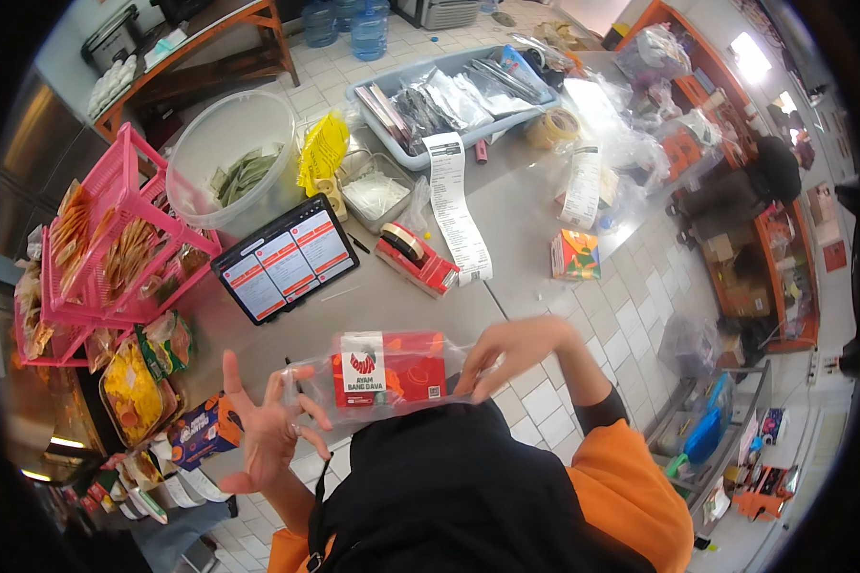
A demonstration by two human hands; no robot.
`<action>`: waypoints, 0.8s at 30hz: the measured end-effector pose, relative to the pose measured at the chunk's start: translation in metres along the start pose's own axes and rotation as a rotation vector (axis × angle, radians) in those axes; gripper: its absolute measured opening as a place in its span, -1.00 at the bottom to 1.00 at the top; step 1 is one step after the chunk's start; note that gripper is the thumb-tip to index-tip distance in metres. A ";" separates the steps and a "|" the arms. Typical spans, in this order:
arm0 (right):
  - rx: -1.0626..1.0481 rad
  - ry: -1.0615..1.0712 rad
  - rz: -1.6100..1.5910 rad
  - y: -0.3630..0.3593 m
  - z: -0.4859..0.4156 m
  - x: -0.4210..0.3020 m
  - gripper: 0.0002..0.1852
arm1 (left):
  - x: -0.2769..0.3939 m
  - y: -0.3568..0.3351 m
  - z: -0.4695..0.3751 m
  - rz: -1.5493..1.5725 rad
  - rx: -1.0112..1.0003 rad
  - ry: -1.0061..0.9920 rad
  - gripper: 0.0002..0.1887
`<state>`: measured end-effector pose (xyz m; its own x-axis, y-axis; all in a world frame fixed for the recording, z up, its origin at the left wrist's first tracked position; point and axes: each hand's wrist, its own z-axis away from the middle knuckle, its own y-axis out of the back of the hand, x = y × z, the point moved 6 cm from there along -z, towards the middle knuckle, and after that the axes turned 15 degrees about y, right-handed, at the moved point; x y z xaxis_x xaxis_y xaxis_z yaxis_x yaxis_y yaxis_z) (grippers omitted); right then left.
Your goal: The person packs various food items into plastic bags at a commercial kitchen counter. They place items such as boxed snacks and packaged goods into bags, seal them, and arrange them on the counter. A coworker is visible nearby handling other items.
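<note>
A red printed food box (pixel 408 369) lies inside a clear plastic bag (pixel 315 372) at the table edge, close against the dark apron. My left hand (pixel 269 430) is at the bag's left end, its fingers spread; some fingertips overlap the plastic, and whether they pinch it is unclear. My right hand (pixel 505 354) pinches the bag's right end between thumb and fingers. Beyond the box sit a red tape dispenser (pixel 419 261), a long printed receipt (pixel 459 208) and a tablet (pixel 287 258) with a lit screen.
Pink baskets (pixel 129 236) of packets and a clear round tub (pixel 233 165) with green leaves stand left. A blue-grey tray (pixel 459 93) of packets is at the back. A small colourful box (pixel 575 254) sits near the right table edge. Farther right is a person (pixel 742 179).
</note>
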<state>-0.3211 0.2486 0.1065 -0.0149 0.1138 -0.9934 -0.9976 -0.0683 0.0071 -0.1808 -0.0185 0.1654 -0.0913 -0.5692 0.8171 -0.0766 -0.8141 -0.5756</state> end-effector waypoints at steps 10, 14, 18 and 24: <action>1.561 -1.183 0.574 0.143 0.222 0.132 0.19 | -0.017 -0.027 -0.001 -0.247 0.344 0.043 0.50; 1.123 0.192 0.048 0.120 0.120 0.045 0.13 | -0.016 -0.032 -0.007 -0.301 0.366 0.046 0.45; 0.164 0.293 -0.382 0.037 -0.040 -0.015 0.06 | -0.007 -0.025 -0.005 -0.172 0.364 -0.006 0.45; 0.135 -0.041 0.783 -0.039 -0.147 -0.020 0.07 | 0.006 -0.003 0.014 -0.058 0.322 0.047 0.50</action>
<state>-0.2720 0.1030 0.1093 -0.7148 0.1190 -0.6891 -0.6958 -0.0234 0.7178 -0.1675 -0.0209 0.1723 -0.1419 -0.5212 0.8415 0.2339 -0.8437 -0.4831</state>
